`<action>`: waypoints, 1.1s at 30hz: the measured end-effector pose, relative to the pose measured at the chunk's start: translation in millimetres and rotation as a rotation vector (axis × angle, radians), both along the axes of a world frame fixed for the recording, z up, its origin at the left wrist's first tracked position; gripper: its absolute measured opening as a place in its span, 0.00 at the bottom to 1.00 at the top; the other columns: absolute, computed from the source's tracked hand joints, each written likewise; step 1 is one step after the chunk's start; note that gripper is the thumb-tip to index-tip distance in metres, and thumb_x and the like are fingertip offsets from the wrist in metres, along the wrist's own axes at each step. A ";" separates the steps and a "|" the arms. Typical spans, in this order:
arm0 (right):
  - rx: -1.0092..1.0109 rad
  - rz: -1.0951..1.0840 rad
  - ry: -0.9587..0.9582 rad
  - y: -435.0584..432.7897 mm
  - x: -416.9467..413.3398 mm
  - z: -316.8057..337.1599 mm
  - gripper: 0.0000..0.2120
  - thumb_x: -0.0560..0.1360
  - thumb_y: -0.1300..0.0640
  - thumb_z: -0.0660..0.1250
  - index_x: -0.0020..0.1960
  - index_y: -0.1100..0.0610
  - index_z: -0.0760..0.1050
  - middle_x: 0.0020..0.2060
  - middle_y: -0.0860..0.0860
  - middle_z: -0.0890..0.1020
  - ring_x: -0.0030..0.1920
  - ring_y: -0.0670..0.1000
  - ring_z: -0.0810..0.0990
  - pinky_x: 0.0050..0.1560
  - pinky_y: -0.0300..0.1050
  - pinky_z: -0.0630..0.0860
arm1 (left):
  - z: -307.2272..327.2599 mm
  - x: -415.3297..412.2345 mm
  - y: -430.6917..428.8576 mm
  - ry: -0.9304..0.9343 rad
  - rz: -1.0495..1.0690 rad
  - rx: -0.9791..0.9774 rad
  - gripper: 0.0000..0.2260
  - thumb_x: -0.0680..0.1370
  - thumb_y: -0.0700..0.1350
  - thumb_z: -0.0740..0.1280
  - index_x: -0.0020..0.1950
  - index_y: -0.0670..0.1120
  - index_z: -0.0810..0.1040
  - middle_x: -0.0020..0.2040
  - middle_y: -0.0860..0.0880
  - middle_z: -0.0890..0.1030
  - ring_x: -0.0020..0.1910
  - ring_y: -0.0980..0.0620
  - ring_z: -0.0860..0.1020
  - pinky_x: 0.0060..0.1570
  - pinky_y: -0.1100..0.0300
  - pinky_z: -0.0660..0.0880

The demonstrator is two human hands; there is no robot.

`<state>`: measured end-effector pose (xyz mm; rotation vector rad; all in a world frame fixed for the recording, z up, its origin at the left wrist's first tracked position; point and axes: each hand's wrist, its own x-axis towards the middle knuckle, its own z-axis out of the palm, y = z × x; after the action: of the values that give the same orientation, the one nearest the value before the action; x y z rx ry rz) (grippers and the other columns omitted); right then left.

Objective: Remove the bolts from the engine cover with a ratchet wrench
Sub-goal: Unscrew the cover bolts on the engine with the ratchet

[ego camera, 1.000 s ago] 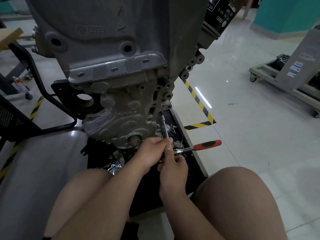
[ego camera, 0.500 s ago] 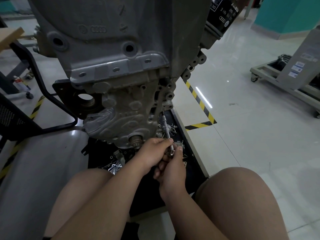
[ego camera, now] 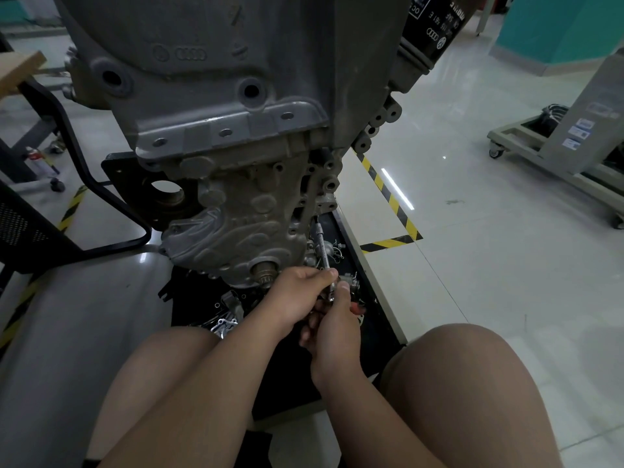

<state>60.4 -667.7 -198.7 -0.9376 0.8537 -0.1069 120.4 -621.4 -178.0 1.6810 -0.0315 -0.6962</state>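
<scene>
**A:** What does the head view give you?

**B:** I'm looking down at a grey engine on its stand. The engine cover (ego camera: pixel 236 228) is the ribbed casting at the low end of the engine, in the middle of my view. A steel extension bar (ego camera: pixel 321 246) runs from the cover's lower right edge back towards the person. I can't make out the bolt at its far tip.

**A:** And the hands?

**B:** The left hand (ego camera: pixel 297 295) has its fingers curled round the near end of the extension bar, with the fingertips pinched on the shaft. The right hand (ego camera: pixel 334 332) sits just below it, touching it, and is closed round the ratchet wrench (ego camera: pixel 356 309). Its thumb points up along the bar. Only a sliver of the wrench's red handle shows past the knuckles.

**A:** What lies around them?

**B:** A black tray (ego camera: pixel 358 238) lies under the engine with loose fasteners (ego camera: pixel 337 251) in it, just right of the bar. A black oil filter (ego camera: pixel 435 32) sticks out at the far right of the engine. Yellow-and-black hazard tape (ego camera: pixel 388 194) crosses the pale floor to the right. Far right stands a grey wheeled cart (ego camera: pixel 540 150), and the person's bare knees frame the near edge.
</scene>
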 end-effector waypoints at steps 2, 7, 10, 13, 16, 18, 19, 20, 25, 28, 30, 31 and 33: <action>-0.105 -0.008 -0.010 -0.2 -1.9 -0.6 0.24 0.81 0.42 0.57 0.37 0.59 0.77 0.21 0.50 0.75 0.20 0.47 0.72 0.21 0.37 0.67 | 0.3 1.1 -0.9 -0.039 0.031 0.006 0.15 0.78 0.48 0.68 0.32 0.46 0.78 0.23 0.51 0.74 0.18 0.55 0.69 0.20 0.68 0.64; -0.245 0.013 -0.039 1.8 -4.3 -0.7 0.16 0.81 0.45 0.59 0.47 0.57 0.76 0.35 0.49 0.81 0.36 0.47 0.80 0.40 0.45 0.76 | -0.2 1.1 -2.5 -0.046 0.059 -0.002 0.16 0.78 0.46 0.68 0.31 0.45 0.76 0.21 0.53 0.72 0.18 0.59 0.67 0.20 0.71 0.61; -0.321 0.042 -0.012 2.0 -5.2 1.7 0.15 0.81 0.45 0.57 0.50 0.56 0.75 0.44 0.54 0.83 0.45 0.53 0.82 0.51 0.53 0.78 | 0.6 0.2 -2.6 -0.038 0.067 -0.001 0.13 0.78 0.47 0.68 0.34 0.43 0.78 0.26 0.50 0.74 0.20 0.57 0.70 0.21 0.69 0.65; -0.403 0.047 -0.004 0.1 -6.4 2.5 0.14 0.82 0.46 0.57 0.51 0.56 0.73 0.46 0.54 0.82 0.48 0.52 0.82 0.50 0.51 0.78 | 1.1 -0.2 -2.9 -0.026 0.066 0.011 0.12 0.78 0.48 0.68 0.39 0.43 0.82 0.29 0.50 0.79 0.25 0.58 0.74 0.24 0.69 0.69; -0.443 0.050 -0.006 -1.8 -6.9 1.3 0.13 0.81 0.46 0.58 0.50 0.55 0.72 0.45 0.51 0.81 0.46 0.48 0.81 0.44 0.43 0.75 | 1.9 -0.2 -3.5 -0.022 0.072 0.006 0.11 0.78 0.47 0.68 0.39 0.43 0.82 0.28 0.52 0.80 0.25 0.60 0.76 0.25 0.71 0.70; -0.451 0.056 -0.005 -3.0 -7.0 -0.7 0.14 0.81 0.45 0.58 0.49 0.56 0.73 0.44 0.52 0.82 0.46 0.50 0.81 0.44 0.44 0.75 | 2.6 -0.3 -3.6 -0.033 0.081 0.016 0.12 0.78 0.47 0.68 0.38 0.43 0.82 0.28 0.50 0.79 0.24 0.59 0.75 0.24 0.70 0.69; -0.444 0.064 0.000 -3.8 -6.7 -1.2 0.16 0.81 0.44 0.58 0.49 0.57 0.74 0.43 0.53 0.82 0.45 0.51 0.82 0.44 0.45 0.76 | 2.8 -0.4 -3.2 -0.039 0.085 0.015 0.12 0.78 0.47 0.68 0.38 0.42 0.81 0.28 0.49 0.78 0.23 0.57 0.73 0.23 0.69 0.68; -0.419 0.073 0.000 -4.3 -6.2 -1.8 0.18 0.81 0.44 0.57 0.49 0.58 0.75 0.41 0.52 0.83 0.43 0.50 0.82 0.42 0.45 0.77 | 3.0 -0.7 -2.5 -0.043 0.087 0.007 0.13 0.78 0.48 0.68 0.37 0.42 0.80 0.27 0.48 0.76 0.21 0.56 0.72 0.22 0.68 0.67; -0.029 0.107 -0.026 -1.1 -2.0 -0.2 0.32 0.82 0.39 0.49 0.32 0.59 0.76 0.20 0.52 0.71 0.19 0.50 0.70 0.23 0.39 0.68 | 3.6 -2.4 0.2 -0.024 0.069 0.029 0.16 0.79 0.53 0.66 0.34 0.46 0.79 0.22 0.48 0.74 0.15 0.53 0.66 0.19 0.69 0.62; 0.002 0.135 -0.018 1.0 -0.9 -2.3 0.33 0.81 0.37 0.47 0.34 0.59 0.75 0.19 0.53 0.69 0.18 0.51 0.68 0.23 0.37 0.66 | 2.9 -0.6 0.7 -0.049 0.054 0.055 0.17 0.79 0.54 0.64 0.37 0.47 0.82 0.23 0.49 0.73 0.16 0.55 0.67 0.20 0.69 0.63; -0.019 0.139 -0.011 0.9 -0.8 -3.2 0.32 0.81 0.36 0.48 0.34 0.58 0.74 0.19 0.52 0.69 0.17 0.51 0.67 0.22 0.36 0.65 | 3.0 0.1 0.8 -0.062 0.033 0.064 0.17 0.80 0.54 0.63 0.38 0.48 0.82 0.21 0.51 0.71 0.17 0.55 0.66 0.21 0.68 0.63; -0.022 0.141 -0.008 1.0 -0.9 -3.0 0.32 0.81 0.36 0.48 0.32 0.58 0.72 0.19 0.52 0.69 0.17 0.51 0.67 0.22 0.36 0.65 | 3.2 0.4 0.8 -0.066 0.026 0.067 0.17 0.80 0.54 0.62 0.38 0.47 0.82 0.20 0.51 0.71 0.17 0.55 0.66 0.21 0.68 0.63; -0.007 0.141 -0.010 1.5 -1.5 -1.6 0.32 0.81 0.36 0.47 0.29 0.56 0.70 0.18 0.52 0.68 0.17 0.51 0.66 0.22 0.37 0.64 | 3.7 0.9 1.0 -0.067 0.021 0.075 0.16 0.81 0.53 0.62 0.40 0.46 0.82 0.19 0.52 0.71 0.17 0.55 0.66 0.21 0.68 0.64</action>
<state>58.9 -666.2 -200.3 -1.0004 0.7760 0.0069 121.3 -620.5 -174.4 1.7738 -0.0352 -0.6317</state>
